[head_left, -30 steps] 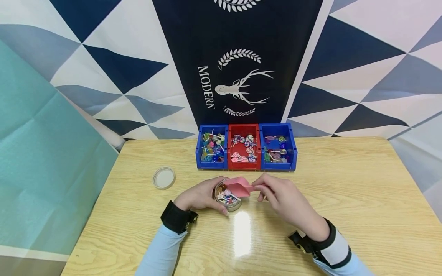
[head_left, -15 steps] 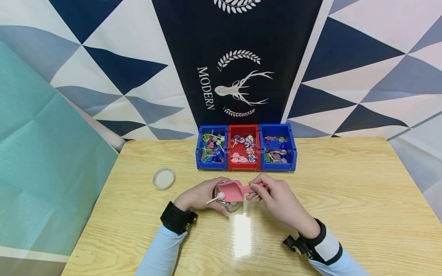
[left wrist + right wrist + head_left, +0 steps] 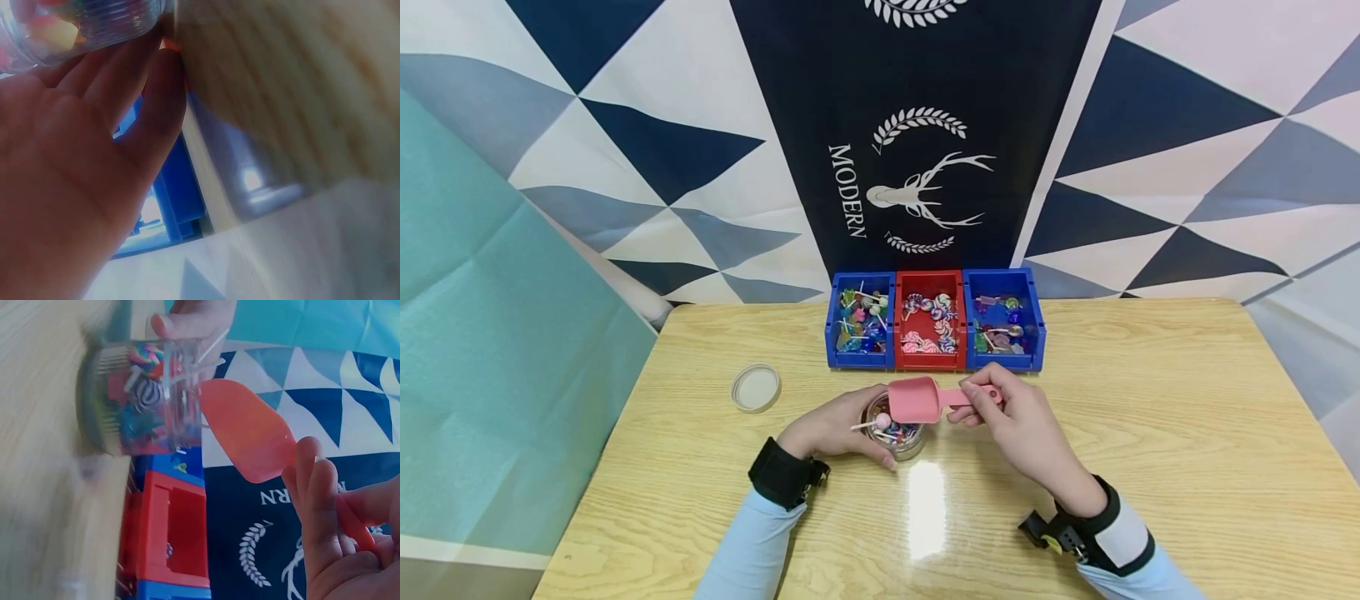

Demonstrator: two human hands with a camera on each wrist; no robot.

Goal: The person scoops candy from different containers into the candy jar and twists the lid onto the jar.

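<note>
A clear jar of small candies stands on the table, its ribbed side plain in the right wrist view. My left hand holds it from the left, fingers behind and thumb in front. One pale pink lollipop lies at the mouth with its stick poking out over the rim. Above the jar's right side, a pink scoop is held level by its handle in my right hand. Its bowl looks empty from above. The fingertips behind the jar are hidden in the head view.
Behind the jar stand a left blue bin, a red bin and a right blue bin, all with candies inside. A round lid lies on the wooden table to the left. A patterned backdrop rises behind.
The scoop tipped over the jar, with a lollipop at its edge, then levelled and moved up and slightly right. The lollipop now lies at the jar's mouth. My left hand stayed put.
</note>
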